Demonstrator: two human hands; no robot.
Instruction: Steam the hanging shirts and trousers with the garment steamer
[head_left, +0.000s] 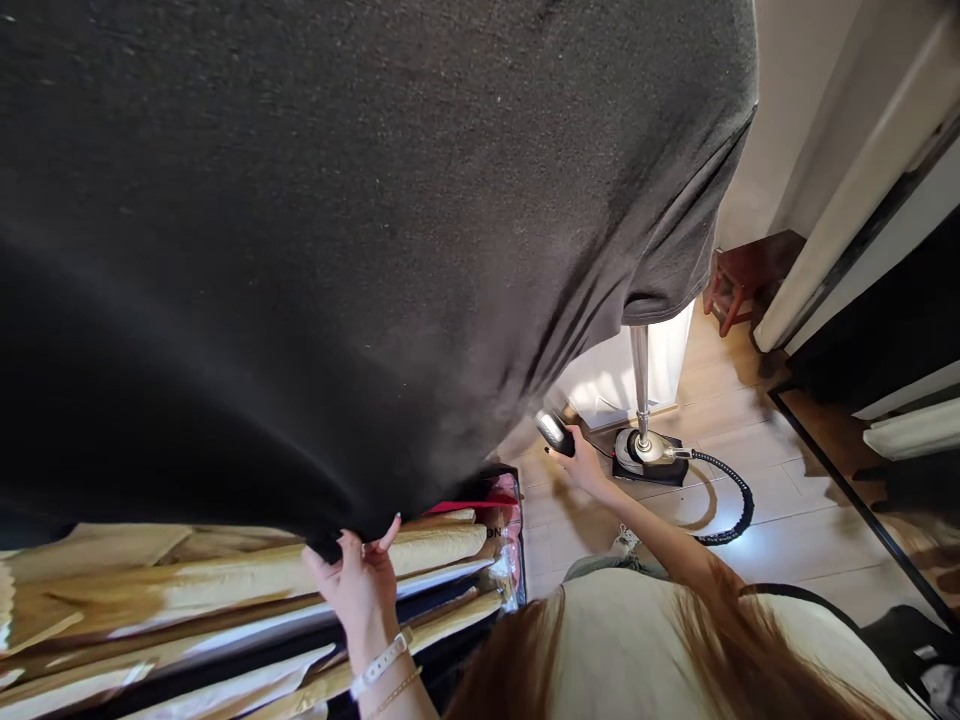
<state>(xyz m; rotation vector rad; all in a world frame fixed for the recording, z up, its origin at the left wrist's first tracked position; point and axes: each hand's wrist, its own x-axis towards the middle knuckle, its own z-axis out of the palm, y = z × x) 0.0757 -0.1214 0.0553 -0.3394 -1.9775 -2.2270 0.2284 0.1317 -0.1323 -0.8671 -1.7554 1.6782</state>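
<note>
Large charcoal-black fabric garment (360, 250) hangs directly ahead; left hand (361, 585) nearly closed, pinching bottom hem (330, 547); right hand (586, 466) curled around black handheld steamer head (553, 432); steaming appears underway; main panel looks mostly smooth; folds beside short sleeve (679, 255) apparently left untreated.

dark garment (390, 240) | hanging, creased near sleeve (679, 240) | black steamer head (555, 432) | tilted, near garment

The dark garment (375, 250) is cut off from nine to twelve o'clock; at four, the right forearm (652, 530) partly hides the hose (745, 495).
</note>
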